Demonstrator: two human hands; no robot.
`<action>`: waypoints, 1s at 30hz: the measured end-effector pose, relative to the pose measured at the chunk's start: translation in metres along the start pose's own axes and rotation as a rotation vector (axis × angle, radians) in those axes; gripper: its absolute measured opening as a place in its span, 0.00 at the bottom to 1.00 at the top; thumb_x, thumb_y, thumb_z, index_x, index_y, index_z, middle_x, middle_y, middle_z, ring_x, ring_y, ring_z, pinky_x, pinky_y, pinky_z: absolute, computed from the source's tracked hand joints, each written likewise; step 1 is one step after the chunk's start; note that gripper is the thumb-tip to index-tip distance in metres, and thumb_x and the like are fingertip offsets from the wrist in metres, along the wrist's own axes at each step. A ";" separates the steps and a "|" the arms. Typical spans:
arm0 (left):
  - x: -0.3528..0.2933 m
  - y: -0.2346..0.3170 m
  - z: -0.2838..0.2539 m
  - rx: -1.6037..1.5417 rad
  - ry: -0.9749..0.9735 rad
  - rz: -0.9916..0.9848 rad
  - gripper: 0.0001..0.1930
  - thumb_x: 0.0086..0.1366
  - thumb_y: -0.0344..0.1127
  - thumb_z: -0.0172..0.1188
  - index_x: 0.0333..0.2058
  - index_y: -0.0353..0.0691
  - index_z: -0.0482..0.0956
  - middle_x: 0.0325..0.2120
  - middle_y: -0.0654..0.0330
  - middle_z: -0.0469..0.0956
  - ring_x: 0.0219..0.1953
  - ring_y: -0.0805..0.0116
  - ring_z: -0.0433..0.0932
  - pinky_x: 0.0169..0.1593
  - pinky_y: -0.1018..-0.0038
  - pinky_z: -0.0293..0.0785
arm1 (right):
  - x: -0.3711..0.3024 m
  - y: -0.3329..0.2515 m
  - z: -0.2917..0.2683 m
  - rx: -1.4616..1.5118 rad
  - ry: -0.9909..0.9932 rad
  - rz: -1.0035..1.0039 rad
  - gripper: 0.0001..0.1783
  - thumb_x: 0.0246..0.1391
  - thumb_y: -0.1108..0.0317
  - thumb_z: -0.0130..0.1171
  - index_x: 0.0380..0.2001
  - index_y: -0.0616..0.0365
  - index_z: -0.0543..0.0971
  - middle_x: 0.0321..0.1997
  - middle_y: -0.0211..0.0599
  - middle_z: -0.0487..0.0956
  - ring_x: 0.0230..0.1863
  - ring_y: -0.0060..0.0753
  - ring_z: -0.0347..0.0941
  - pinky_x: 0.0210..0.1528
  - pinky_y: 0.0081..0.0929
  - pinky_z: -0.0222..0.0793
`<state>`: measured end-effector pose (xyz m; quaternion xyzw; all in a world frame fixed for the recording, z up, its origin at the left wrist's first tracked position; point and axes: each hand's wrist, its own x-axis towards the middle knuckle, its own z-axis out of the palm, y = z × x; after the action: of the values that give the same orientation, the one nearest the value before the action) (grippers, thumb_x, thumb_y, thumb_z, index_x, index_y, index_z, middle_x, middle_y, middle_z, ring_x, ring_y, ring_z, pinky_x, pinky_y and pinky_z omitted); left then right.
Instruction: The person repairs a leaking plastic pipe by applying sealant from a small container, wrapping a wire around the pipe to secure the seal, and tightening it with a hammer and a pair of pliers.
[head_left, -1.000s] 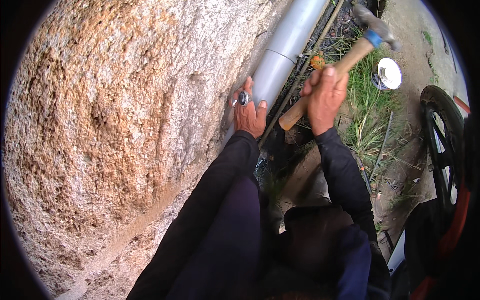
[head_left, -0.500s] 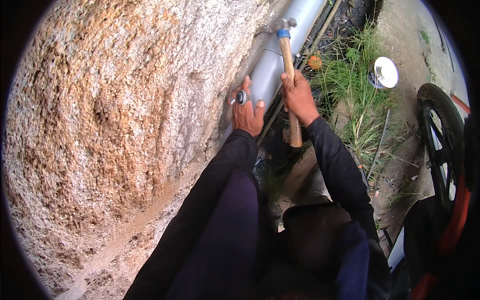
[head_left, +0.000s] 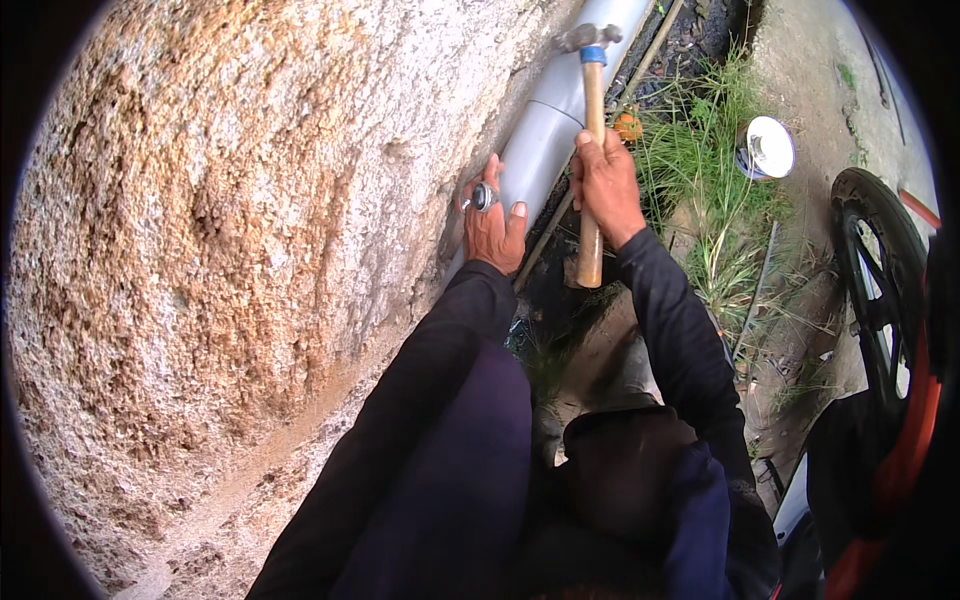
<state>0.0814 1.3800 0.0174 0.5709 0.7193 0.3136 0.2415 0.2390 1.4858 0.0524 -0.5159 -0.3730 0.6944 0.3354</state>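
Observation:
A grey plastic pipe runs along the foot of a rough stone wall, with a joint partway up. My left hand grips it, the thumb over its upper face and the fingers on its wall side, partly hidden. A ring with a dark stone is on one finger. My right hand is closed round the wooden handle of a hammer with a blue band below the metal head. The hammer head is seen over the upper stretch of pipe; whether it touches cannot be told.
The rough stone wall fills the left side. Right of the pipe lie a thin rod, an orange round thing and tufts of grass. A white bowl-like container and a black wheel are farther right.
The hammer has moved slightly right and away from me, its handle now more upright. My right hand moved with it. My left hand stays in place on the pipe.

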 end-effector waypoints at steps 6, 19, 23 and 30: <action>-0.005 0.000 -0.015 0.047 0.020 -0.017 0.41 0.64 0.50 0.46 0.69 0.28 0.51 0.61 0.43 0.67 0.63 0.45 0.64 0.69 0.52 0.45 | -0.025 -0.030 0.011 0.448 0.302 -0.544 0.11 0.72 0.58 0.47 0.42 0.54 0.66 0.25 0.26 0.68 0.21 0.19 0.67 0.21 0.21 0.67; -0.001 0.003 -0.013 0.026 0.013 -0.019 0.41 0.63 0.48 0.48 0.69 0.27 0.51 0.60 0.41 0.67 0.62 0.45 0.66 0.67 0.53 0.52 | -0.023 -0.007 0.020 0.420 0.295 -0.569 0.11 0.72 0.60 0.46 0.41 0.56 0.65 0.23 0.26 0.68 0.18 0.17 0.65 0.19 0.19 0.65; 0.001 0.000 0.002 0.020 0.003 0.048 0.40 0.64 0.46 0.49 0.69 0.28 0.52 0.59 0.39 0.67 0.59 0.43 0.64 0.66 0.52 0.55 | 0.012 0.039 0.016 -0.148 0.064 -0.091 0.11 0.70 0.61 0.49 0.35 0.57 0.68 0.21 0.27 0.69 0.18 0.20 0.67 0.19 0.22 0.66; -0.004 0.000 -0.013 0.020 0.012 -0.015 0.41 0.64 0.48 0.47 0.69 0.28 0.51 0.60 0.40 0.66 0.62 0.44 0.65 0.68 0.54 0.52 | -0.025 -0.013 0.020 0.255 0.224 -0.493 0.10 0.72 0.61 0.47 0.38 0.55 0.64 0.22 0.25 0.67 0.17 0.16 0.63 0.18 0.18 0.62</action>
<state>0.0727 1.3734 0.0261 0.5660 0.7282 0.3081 0.2336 0.2270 1.4676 0.0794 -0.4369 -0.3574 0.5719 0.5952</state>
